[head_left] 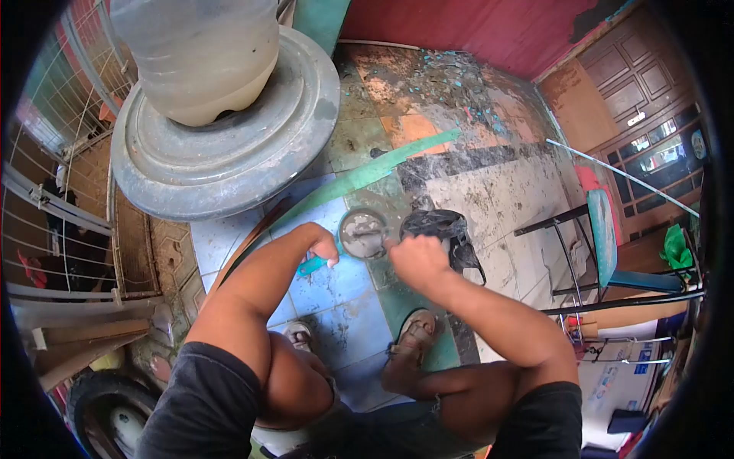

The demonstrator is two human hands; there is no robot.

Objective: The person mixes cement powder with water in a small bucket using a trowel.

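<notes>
My left hand (324, 246) is closed around a teal-handled tool (311, 265), just left of a round container (362, 233) on the tiled floor. Grey material shows inside the container. At its right side is my right hand (418, 258), with the fingers curled; what they hold, if anything, is too small to make out. Behind that hand lies a black plastic bag (436, 222). A long green strip (359, 177) crosses the floor beyond the container.
A large grey round lid (206, 180) bearing a cloudy plastic bottle (202, 61) is at the upper left. Debris (466, 88) litters the floor near the red wall. A teal chair (604, 237) stands at the right, a wheel (111, 413) at the lower left.
</notes>
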